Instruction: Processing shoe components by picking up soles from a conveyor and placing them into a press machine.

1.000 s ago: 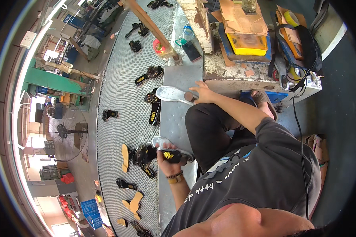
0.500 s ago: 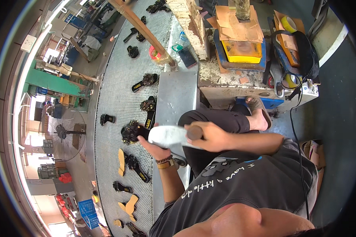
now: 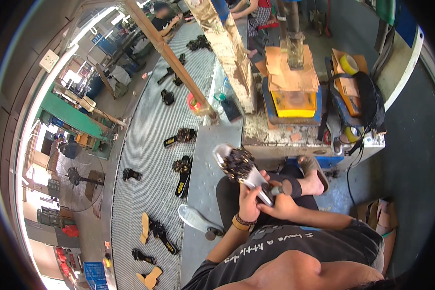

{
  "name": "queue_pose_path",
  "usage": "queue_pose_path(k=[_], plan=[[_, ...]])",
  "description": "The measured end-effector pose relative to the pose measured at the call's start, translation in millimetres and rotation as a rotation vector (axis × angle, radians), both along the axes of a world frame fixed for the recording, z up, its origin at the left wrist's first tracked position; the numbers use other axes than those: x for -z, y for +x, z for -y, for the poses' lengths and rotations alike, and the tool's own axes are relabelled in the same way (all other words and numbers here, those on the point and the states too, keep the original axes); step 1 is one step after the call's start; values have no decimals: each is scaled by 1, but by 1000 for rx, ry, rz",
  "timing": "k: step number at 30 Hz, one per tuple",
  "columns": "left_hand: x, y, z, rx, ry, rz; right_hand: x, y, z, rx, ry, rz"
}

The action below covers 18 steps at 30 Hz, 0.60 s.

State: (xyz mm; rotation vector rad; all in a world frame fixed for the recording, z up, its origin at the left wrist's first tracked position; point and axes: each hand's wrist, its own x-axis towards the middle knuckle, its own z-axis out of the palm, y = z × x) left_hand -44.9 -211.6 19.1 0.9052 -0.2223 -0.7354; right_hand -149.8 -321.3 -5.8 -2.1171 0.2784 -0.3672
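A slipper [image 3: 239,164] with a dark, glittering strap sits over a silver-white shoe last in front of me, the last's rounded toe showing beyond the strap. My left hand [image 3: 249,205] grips its near end from the left. Around the heel end closes my right hand [image 3: 282,209], beside a round brown knob [image 3: 290,186]. Fingers partly hide the slipper's heel. A second white shoe last [image 3: 195,217] with a dark round knob lies on the metal ledge [image 3: 212,130], left of my left forearm.
Several dark slippers [image 3: 182,176] and tan insoles [image 3: 144,227] lie on the mesh-patterned belt [image 3: 135,198] at left. A wooden post [image 3: 171,58] rises beside it. Ahead stands a worn machine [image 3: 270,145] bearing a yellow block [image 3: 295,105]. Black cable [image 3: 350,174] hangs at right. Other people are far off.
The slipper has come from the belt's edge in my left hand to in front of me and now sits on the last. Both hands have come together on it; my view has shifted.
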Motion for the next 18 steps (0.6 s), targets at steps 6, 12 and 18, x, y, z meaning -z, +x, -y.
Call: queue_pose_path(k=[6,12,18], plan=[[61,2,-6,172,76,-99,46,-20,-11,36,-61,-9],[98,8,-10,123,89,-124,60,-8,-7,-20,-55,-200],[95,12,2,126,161,-121,85,-5,-1,30,21,-114]])
